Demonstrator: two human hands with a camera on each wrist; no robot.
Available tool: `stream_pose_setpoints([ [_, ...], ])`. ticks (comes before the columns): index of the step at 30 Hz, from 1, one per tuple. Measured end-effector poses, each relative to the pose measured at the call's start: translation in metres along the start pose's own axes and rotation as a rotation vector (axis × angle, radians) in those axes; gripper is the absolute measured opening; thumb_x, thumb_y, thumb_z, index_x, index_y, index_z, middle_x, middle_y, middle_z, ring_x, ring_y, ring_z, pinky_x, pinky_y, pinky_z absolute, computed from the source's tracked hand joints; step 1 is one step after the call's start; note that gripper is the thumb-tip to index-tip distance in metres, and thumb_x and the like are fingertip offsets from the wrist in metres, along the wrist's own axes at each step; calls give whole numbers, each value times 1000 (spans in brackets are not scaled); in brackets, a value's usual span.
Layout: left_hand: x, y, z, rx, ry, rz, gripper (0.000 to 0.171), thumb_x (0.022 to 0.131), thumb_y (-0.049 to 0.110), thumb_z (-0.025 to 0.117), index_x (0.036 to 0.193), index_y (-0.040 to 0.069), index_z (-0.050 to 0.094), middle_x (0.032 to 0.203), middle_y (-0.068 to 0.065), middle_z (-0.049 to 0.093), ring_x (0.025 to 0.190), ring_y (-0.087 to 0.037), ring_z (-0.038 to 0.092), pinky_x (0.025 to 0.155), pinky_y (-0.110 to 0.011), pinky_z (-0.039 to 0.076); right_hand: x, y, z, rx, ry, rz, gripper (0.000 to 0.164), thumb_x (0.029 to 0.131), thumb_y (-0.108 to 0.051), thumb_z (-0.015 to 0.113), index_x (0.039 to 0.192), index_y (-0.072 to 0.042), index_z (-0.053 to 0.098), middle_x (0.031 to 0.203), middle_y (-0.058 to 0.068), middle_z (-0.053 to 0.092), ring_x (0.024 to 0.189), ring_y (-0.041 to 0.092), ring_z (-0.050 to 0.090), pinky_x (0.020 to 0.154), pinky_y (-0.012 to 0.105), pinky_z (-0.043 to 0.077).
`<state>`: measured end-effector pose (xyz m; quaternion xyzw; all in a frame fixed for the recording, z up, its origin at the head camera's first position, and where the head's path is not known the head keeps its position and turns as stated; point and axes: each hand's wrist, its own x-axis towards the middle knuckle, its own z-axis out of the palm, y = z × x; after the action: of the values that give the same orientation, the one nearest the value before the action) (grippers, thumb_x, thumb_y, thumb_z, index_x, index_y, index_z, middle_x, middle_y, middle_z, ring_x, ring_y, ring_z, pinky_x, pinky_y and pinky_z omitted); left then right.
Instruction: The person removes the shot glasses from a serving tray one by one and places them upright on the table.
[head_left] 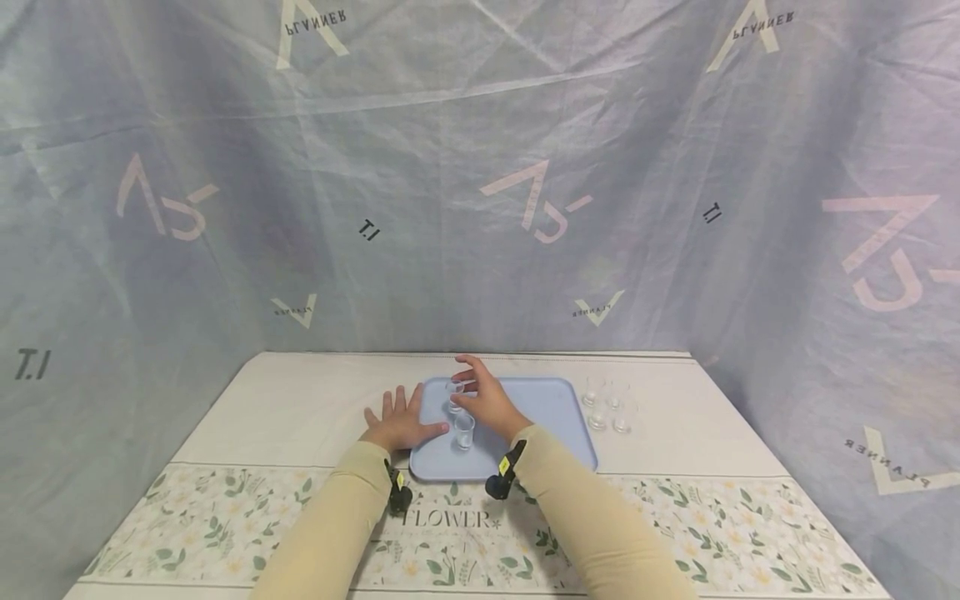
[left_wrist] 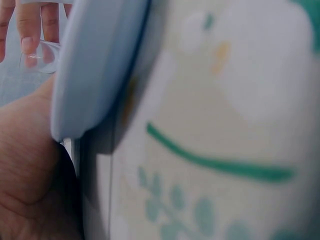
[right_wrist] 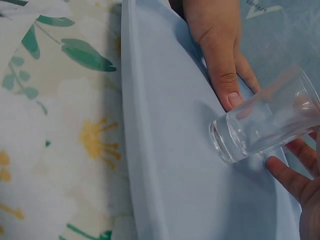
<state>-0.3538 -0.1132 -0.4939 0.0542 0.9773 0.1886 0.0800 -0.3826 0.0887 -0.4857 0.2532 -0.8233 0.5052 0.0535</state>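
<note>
At tray [head_left: 543, 429], resting spread left hand [head_left: 401, 426], with right hand [head_left: 489, 401] at rear glass [head_left: 452, 390], can't tell if gripping; likely slick, fragile: pinch sides.

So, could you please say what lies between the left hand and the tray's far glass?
A bare strip of tray shows between left hand and glass in the head view.

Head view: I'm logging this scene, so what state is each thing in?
Tray: flat on the table
Near glass: upright on the tray, looks empty
Far glass: upright, partly hidden
Four glasses: upright, right of the tray
Left hand: spread, at the tray's left edge
Right hand: at the far glass, grip unclear
Backdrop: hanging, creased
</note>
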Motion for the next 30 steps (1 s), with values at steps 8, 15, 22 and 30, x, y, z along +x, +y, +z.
stream_pose_setpoints([
  [8, 3, 0, 1, 3, -12, -8, 109, 88, 73, 56, 164, 11, 8, 166, -29, 1, 152, -49, -6, 111, -77, -6, 0, -3, -2, -14, 13, 2, 71, 91, 1, 72, 151, -12, 37, 124, 16, 66, 113, 39, 65, 98, 46, 53],
  [15, 5, -1, 2, 10, -4, -5, 108, 88, 72, 58, 163, 9, 11, 165, -30, 3, 151, -51, -4, 111, -77, -4, 2, -7, -3, -34, 24, 10, 69, 91, 0, 73, 149, -17, 40, 123, 12, 67, 112, 31, 67, 97, 42, 54],
  [22, 4, 0, 2, -1, -7, -7, 108, 89, 73, 57, 164, 10, 10, 165, -30, 2, 151, -50, -6, 111, -77, -6, 2, -9, -5, -22, 19, -8, 71, 90, 1, 74, 150, -17, 40, 122, 14, 67, 111, 31, 67, 96, 42, 55],
  [30, 2, -1, 1, -12, -12, -10, 108, 89, 71, 57, 164, 10, 8, 165, -29, 0, 151, -50, -7, 111, -77, -7, -3, -8, -15, -42, 34, -23, 70, 91, 0, 74, 150, -16, 40, 122, 14, 67, 109, 30, 68, 90, 38, 58],
])
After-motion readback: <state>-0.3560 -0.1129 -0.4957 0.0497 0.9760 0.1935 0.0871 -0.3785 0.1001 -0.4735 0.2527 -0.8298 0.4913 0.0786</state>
